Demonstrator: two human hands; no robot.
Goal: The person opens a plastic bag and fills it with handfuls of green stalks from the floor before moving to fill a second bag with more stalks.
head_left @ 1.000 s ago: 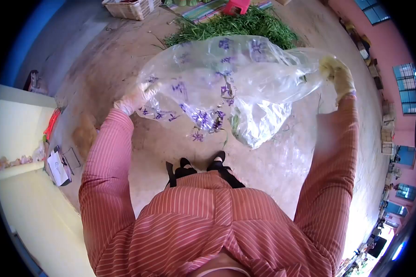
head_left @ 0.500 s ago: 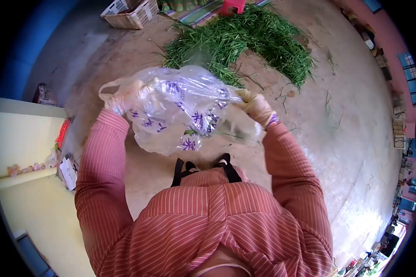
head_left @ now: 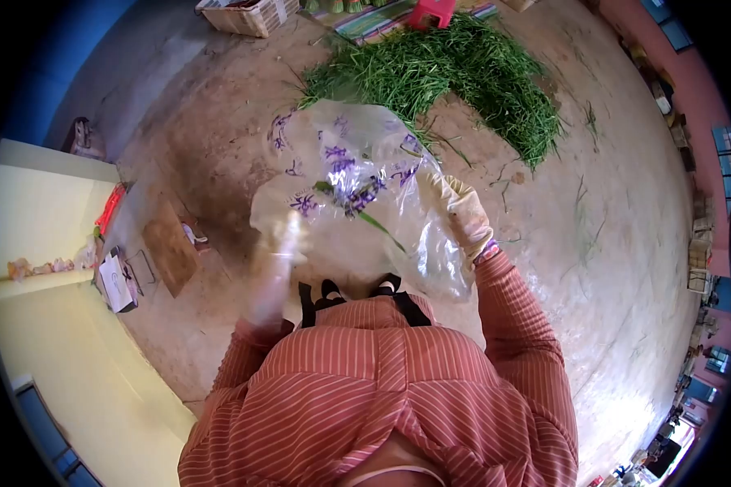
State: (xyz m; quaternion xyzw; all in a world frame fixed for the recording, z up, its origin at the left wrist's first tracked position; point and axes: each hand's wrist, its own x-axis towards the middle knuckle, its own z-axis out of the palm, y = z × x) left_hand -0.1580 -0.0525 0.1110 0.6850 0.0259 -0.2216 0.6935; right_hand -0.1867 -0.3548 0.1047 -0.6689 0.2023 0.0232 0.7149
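Note:
A clear plastic bag (head_left: 341, 162) with purple printing hangs spread out in front of me, with a few green blades (head_left: 380, 230) showing on or through it. My right hand (head_left: 463, 213), in a pale glove, is closed on the bag's right side. Near the bag's lower left edge is my left hand (head_left: 283, 247), also gloved and smeared by motion; its fingers cannot be made out, nor whether they touch the plastic. Beyond the bag, a large pile of long green leaves (head_left: 495, 89) lies on the floor.
A red stool (head_left: 432, 11) stands on a striped mat (head_left: 369, 24) behind the pile. A whitish crate (head_left: 248, 18) is at the top left. On the left are a brown board (head_left: 170, 250), a white bag (head_left: 118, 284) and a low yellow wall (head_left: 49, 325).
My left hand has come off the bag's upper left part and moved down toward my body. The bag hangs more spread out, still in my right hand. The view has shifted slightly.

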